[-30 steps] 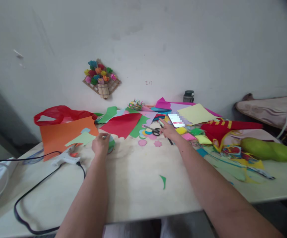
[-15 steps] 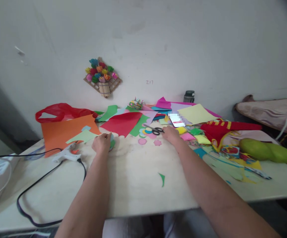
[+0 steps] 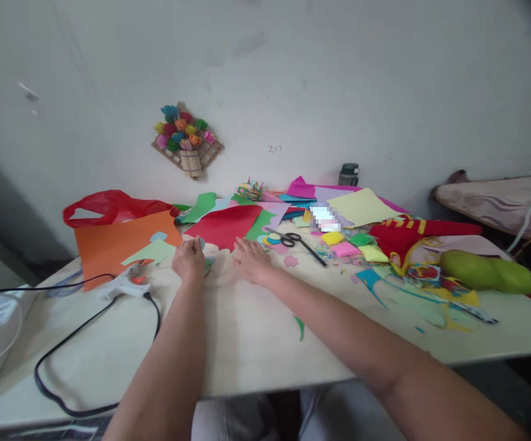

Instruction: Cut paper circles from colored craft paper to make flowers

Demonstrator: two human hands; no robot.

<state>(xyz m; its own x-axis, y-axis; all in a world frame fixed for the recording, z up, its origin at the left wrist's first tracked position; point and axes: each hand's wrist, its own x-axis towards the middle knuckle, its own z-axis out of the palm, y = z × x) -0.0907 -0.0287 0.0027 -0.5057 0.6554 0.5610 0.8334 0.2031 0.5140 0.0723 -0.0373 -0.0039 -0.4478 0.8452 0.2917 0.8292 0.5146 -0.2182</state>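
Note:
My left hand [image 3: 189,258] is closed, its fingers pinched together above the table. A small green paper piece [image 3: 209,264] shows at its right side, partly hidden; what the fingers hold cannot be made out. To the right, my right hand [image 3: 250,260] rests low over the table with fingers stretched out, near the lower edge of a red paper sheet [image 3: 228,225]. Black-handled scissors [image 3: 288,238] lie beyond it beside a dark pencil-like stick [image 3: 313,251]. Small round paper cutouts [image 3: 272,240] and a pink flower-shaped cutout [image 3: 291,261] lie close by.
Orange paper [image 3: 122,245] and a white glue gun [image 3: 130,286] with a black cable sit at left. Small coloured packets [image 3: 345,249], a phone [image 3: 324,217], a red cloth piece [image 3: 398,245] and green fruit [image 3: 490,274] are at right. A green scrap [image 3: 300,327] lies in front.
My right hand has moved left from beside the scissors to near my left hand, its fingers now spread. The dark stick now shows beside the scissors. My left hand has barely moved.

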